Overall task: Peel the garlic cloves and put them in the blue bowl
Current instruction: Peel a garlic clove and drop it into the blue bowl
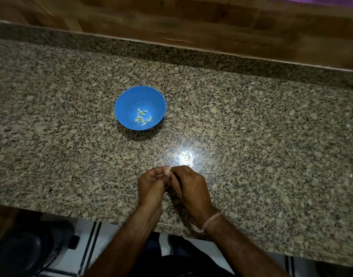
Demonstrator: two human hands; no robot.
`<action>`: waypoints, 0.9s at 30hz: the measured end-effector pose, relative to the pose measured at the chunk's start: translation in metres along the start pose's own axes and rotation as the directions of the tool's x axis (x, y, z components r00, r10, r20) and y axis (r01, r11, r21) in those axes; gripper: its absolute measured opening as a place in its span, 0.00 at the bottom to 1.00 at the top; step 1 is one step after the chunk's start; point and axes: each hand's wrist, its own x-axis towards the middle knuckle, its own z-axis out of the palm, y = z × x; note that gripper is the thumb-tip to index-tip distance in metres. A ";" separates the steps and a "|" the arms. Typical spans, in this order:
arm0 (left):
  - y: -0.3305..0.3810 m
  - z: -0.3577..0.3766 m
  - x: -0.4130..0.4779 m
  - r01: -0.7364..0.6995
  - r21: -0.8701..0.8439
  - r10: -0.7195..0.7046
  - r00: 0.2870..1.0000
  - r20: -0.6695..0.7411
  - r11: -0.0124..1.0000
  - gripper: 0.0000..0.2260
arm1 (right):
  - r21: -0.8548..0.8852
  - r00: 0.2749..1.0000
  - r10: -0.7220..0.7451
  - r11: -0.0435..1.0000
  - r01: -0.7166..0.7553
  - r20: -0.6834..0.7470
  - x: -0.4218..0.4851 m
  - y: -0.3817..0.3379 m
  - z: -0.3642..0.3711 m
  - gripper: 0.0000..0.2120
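Hands: left hand and right hand are pressing together at lower centre, both grips pinching a garlic clove, mostly hidden | Bowl: blue bowl is sitting on the desk up-frame, slightly left, holding peeled cloves; left hand nearer.

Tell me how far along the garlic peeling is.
Done: several peeled cloves lie in the blue bowl. In hand: left hand and right hand meet near the counter edge, fingers pinching what looks like one more clove, mostly hidden. Left: finish that one and drop it in; no other unpeeled garlic shows.
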 end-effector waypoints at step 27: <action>-0.008 0.000 0.011 0.014 0.050 -0.013 1.000 -0.019 0.999 0.03 | 0.217 0.988 0.145 0.964 -0.152 0.051 0.005 0.006 0.006 0.07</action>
